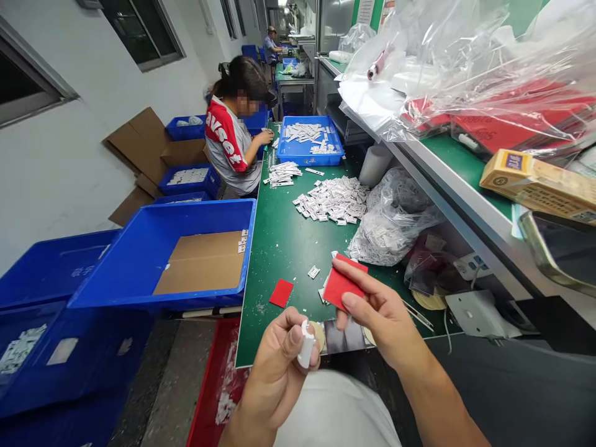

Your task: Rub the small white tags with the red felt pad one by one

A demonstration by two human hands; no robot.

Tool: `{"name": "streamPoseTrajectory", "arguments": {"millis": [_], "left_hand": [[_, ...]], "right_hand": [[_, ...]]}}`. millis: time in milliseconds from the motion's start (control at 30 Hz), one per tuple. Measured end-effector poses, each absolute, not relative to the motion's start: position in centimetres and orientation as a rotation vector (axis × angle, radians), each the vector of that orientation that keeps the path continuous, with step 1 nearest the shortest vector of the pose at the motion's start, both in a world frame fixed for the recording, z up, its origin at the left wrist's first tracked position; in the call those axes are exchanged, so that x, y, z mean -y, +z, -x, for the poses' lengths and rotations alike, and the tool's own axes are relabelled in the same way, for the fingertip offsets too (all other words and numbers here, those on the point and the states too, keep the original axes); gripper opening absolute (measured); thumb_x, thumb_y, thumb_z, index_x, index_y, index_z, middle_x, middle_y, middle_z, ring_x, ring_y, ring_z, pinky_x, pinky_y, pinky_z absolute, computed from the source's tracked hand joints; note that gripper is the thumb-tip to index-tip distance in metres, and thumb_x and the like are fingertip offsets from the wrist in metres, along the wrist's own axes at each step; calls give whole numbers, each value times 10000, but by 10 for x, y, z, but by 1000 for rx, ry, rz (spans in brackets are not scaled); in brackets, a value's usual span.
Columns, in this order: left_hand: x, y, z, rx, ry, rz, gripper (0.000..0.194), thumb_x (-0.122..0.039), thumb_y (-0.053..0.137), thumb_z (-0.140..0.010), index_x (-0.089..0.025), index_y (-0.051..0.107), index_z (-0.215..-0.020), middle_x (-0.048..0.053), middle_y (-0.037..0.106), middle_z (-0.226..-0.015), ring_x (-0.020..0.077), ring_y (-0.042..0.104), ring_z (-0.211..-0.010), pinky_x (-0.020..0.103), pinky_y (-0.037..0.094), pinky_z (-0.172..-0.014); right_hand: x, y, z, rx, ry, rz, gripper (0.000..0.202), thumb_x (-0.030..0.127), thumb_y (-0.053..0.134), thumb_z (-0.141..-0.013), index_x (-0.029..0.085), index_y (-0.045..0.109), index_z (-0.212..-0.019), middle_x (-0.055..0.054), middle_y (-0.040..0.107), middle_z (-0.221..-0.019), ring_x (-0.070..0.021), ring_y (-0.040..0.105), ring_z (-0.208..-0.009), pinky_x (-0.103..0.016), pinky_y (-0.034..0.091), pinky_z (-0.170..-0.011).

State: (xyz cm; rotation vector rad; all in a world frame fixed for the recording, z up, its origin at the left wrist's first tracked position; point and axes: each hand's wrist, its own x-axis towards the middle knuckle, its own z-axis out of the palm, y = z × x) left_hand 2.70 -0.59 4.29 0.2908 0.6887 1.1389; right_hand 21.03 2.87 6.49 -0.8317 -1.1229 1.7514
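Near the table's front edge, my left hand (284, 360) is closed round a small white plastic piece (306, 345), held upright between thumb and fingers. To its right, my right hand (379, 310) pinches a red square sheet (343, 284) between thumb and fingers. A second, smaller red square (281, 293) lies flat on the green table (265, 248), beyond my left hand. One small white part (313, 272) rests between the two red squares. Other white parts are partly hidden under the held red sheet. Farther back sits a large pile of white parts (333, 198).
A large blue bin (156, 298) with cardboard inside stands left of the table. A blue tray (310, 159) of white parts and a seated person (235, 136) are farther back. A clear bag (386, 233) lies under the right shelf (447, 211). Tweezers (419, 316) lie near my right wrist.
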Motion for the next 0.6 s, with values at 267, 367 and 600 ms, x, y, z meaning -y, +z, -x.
{"name": "streamPoseTrajectory", "arguments": {"millis": [267, 367, 600], "left_hand": [[-5, 16, -68, -792, 1106, -408, 368, -419, 926, -673, -183, 673, -798, -16, 667, -655, 86, 565, -562, 209, 425, -574], [-15, 16, -83, -706, 970, -594, 430, -483, 944, -610, -168, 666, -704, -8, 645, -607, 79, 540, -508, 199, 395, -505], [-158, 74, -152, -885, 1134, -1320, 386, -518, 791, -797, -193, 730, -997, 35, 741, -811, 158, 683, -699, 276, 567, -676]], "right_hand": [[-27, 35, -239, 825, 1931, 703, 565, 443, 835, -820, 224, 709, -1326, -6, 712, -582, -83, 566, -430, -158, 414, -450], [-30, 22, -257, 652, 1824, 859, 531, 412, 858, -789, 167, 750, -1248, 7, 666, -553, -43, 467, -406, -127, 304, -418], [-11, -4, -302, 489, 1514, 966, 580, 489, 833, -797, 199, 728, -1289, -113, 781, -853, -111, 553, -605, -169, 430, -504]]}}
